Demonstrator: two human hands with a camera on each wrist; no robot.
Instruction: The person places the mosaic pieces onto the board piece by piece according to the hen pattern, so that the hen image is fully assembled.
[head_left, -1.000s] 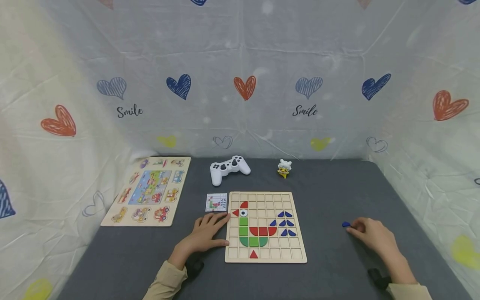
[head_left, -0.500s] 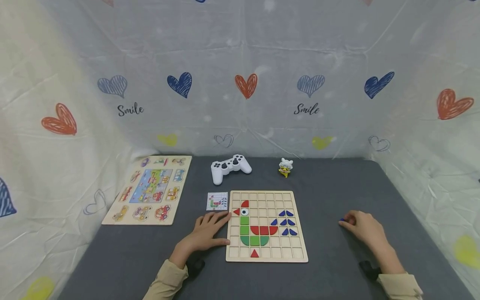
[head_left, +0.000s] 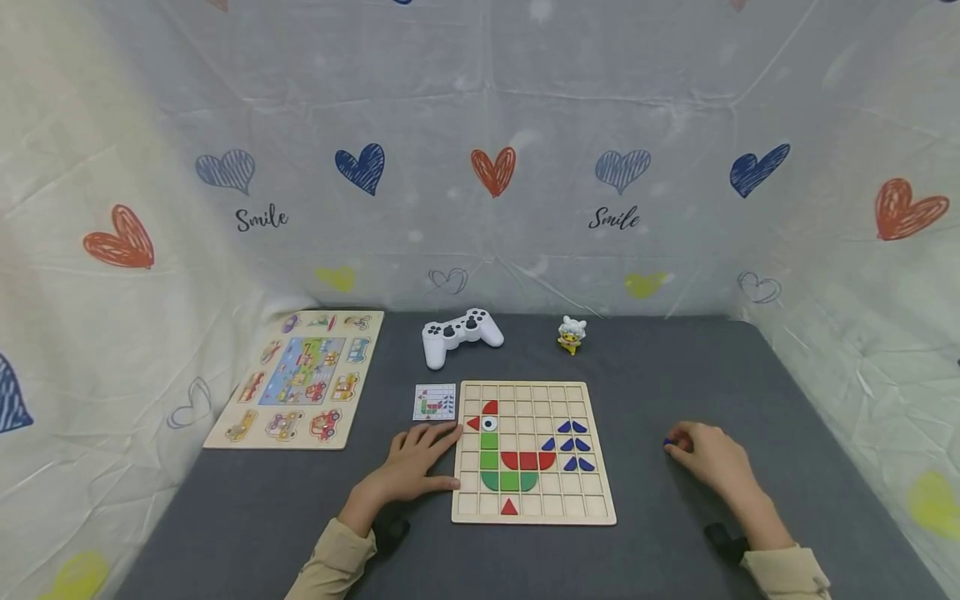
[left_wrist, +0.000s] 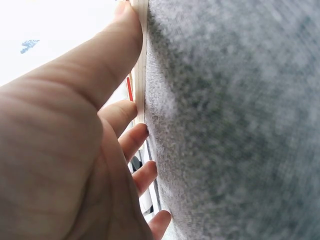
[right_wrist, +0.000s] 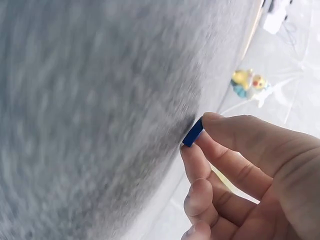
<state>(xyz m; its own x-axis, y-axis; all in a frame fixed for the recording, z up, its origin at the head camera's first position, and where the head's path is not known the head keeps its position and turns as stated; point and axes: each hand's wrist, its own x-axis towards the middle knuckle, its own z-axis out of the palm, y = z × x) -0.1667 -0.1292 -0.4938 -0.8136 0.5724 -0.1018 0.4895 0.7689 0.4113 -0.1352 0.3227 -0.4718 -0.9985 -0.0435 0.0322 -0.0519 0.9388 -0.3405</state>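
A wooden grid board [head_left: 536,507] lies mid-table, with red, green and blue flat pieces set in its cells in the form of a bird. My left hand [head_left: 412,467] rests at the board's left edge; in the left wrist view its thumb and fingers [left_wrist: 135,142] touch that edge. To the right of the board, my right hand [head_left: 708,457] pinches a small blue piece [right_wrist: 193,132] between thumb and fingertips, low over the table. From the head view, the fingers hide most of this piece.
A small pattern card [head_left: 434,402] lies at the board's upper left. Behind are a white game controller [head_left: 461,336] and a small figurine [head_left: 572,335]. A vehicle picture puzzle board [head_left: 296,383] lies at the far left. A printed cloth hangs behind the table.
The right hand has moved left, toward the board, with the blue piece in its fingers. My left hand stays at the board's edge. The head view has shifted slightly.
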